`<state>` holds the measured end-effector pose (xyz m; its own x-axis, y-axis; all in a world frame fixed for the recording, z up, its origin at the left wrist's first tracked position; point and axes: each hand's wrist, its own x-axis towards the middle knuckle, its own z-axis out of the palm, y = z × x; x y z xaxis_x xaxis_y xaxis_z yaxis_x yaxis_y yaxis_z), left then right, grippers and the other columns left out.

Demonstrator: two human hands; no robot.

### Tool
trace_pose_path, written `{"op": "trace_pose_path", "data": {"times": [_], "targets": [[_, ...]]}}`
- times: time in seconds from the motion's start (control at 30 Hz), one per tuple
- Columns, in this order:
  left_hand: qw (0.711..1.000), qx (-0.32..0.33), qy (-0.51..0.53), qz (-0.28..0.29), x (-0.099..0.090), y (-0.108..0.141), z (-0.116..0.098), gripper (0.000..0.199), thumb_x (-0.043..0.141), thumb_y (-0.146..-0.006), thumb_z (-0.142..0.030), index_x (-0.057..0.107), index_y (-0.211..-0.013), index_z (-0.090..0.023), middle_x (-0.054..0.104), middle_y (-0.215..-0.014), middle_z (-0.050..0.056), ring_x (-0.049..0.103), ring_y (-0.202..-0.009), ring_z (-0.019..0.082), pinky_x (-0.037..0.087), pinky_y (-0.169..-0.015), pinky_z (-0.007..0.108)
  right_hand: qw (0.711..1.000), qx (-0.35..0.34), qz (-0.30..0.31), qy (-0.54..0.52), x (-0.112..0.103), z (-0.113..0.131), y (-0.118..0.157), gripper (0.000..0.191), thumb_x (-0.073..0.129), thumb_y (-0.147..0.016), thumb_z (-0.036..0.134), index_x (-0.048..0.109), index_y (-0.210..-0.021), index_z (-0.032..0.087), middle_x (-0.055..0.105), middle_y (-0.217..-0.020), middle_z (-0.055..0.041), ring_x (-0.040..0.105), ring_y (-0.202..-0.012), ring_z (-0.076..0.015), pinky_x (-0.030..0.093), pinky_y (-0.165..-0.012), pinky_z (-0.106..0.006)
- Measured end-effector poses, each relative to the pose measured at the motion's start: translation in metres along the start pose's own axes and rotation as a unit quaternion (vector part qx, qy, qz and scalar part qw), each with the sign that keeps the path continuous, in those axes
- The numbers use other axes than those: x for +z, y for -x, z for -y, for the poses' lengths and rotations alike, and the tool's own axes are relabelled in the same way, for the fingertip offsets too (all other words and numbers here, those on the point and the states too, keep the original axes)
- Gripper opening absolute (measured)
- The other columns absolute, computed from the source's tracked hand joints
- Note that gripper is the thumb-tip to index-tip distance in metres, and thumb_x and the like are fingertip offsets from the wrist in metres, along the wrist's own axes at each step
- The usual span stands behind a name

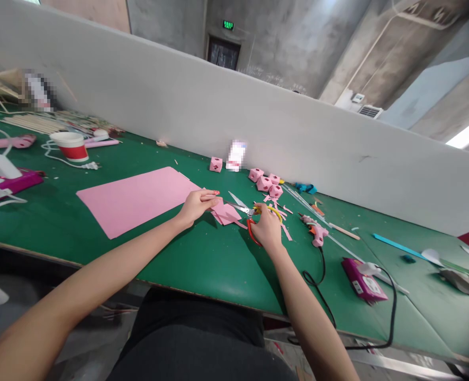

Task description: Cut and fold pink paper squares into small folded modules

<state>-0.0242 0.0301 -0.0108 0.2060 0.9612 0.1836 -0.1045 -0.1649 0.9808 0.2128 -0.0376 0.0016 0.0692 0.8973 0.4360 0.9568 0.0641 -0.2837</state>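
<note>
Near the middle of the green table, my left hand (197,207) is closed on pink paper, its fingers at the upper left of several small cut pieces (227,213). My right hand (267,226) grips the scissors (251,224), which have one yellow and one red handle. Their blades are spread and point left toward my left hand. A large pink sheet (139,198) lies flat to the left, its right end close to my left hand. Narrow pink strips (286,232) are scattered just right of the scissors.
Several folded pink shapes (263,183) stand near the white partition (179,100). A pink glue gun (319,234) and a purple power strip (363,280) with a black cable lie right. At left are a red-and-white cup (71,146), another purple strip (12,185) and thin sticks (32,124).
</note>
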Motion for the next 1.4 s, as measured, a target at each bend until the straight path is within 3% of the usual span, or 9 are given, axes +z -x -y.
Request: {"op": "trace_pose_path", "data": {"times": [0.3,0.6,0.83,1.07,1.4], "targets": [[1.0,0.0,0.003,-0.019,0.0,0.003,-0.006,0.056,0.084,-0.069,-0.043,0.069,-0.113,-0.012,0.076,-0.114,0.016,0.069,-0.113,0.033,0.061,-0.089,0.044,0.998,0.042,-0.036,-0.019,-0.005,-0.006,-0.003,0.043,0.062,-0.078,0.017,0.055,-0.121,0.02,0.076,-0.107,-0.0072,0.069,-0.1,-0.0278,0.049,-0.085,-0.036],[0.998,0.023,0.024,-0.057,0.002,0.005,-0.012,0.05,0.083,-0.071,-0.043,0.066,-0.107,-0.012,0.074,-0.119,0.017,0.068,-0.114,0.032,0.06,-0.092,0.043,0.998,-0.053,0.035,-0.03,0.0,0.003,0.001,0.045,0.065,-0.077,0.018,0.057,-0.121,0.02,0.076,-0.11,-0.0065,0.071,-0.097,-0.0285,0.05,-0.083,-0.036],[1.0,0.02,0.007,-0.012,0.003,0.004,-0.005,0.052,0.081,-0.073,-0.044,0.066,-0.112,-0.013,0.075,-0.115,0.017,0.07,-0.111,0.031,0.061,-0.088,0.04,0.998,-0.055,0.026,-0.022,0.0,0.003,0.001,0.045,0.065,-0.078,0.019,0.057,-0.122,0.02,0.076,-0.112,-0.0076,0.071,-0.097,-0.028,0.051,-0.082,-0.036],[0.999,0.021,-0.02,0.018,0.005,0.005,-0.001,0.059,0.08,-0.074,-0.048,0.064,-0.12,-0.015,0.076,-0.113,0.015,0.07,-0.111,0.029,0.057,-0.095,0.041,0.999,-0.042,0.027,-0.018,0.001,0.002,0.001,0.046,0.065,-0.078,0.018,0.056,-0.123,0.02,0.076,-0.111,-0.0069,0.071,-0.097,-0.0278,0.05,-0.083,-0.035],[1.0,0.01,-0.01,0.026,0.004,0.003,0.004,0.065,0.081,-0.074,-0.05,0.064,-0.124,-0.014,0.075,-0.116,0.016,0.069,-0.113,0.031,0.058,-0.095,0.044,0.999,-0.033,0.023,-0.021,0.0,0.003,0.001,0.045,0.065,-0.078,0.016,0.056,-0.122,0.02,0.076,-0.11,-0.0072,0.07,-0.101,-0.0288,0.049,-0.087,-0.037]]}}
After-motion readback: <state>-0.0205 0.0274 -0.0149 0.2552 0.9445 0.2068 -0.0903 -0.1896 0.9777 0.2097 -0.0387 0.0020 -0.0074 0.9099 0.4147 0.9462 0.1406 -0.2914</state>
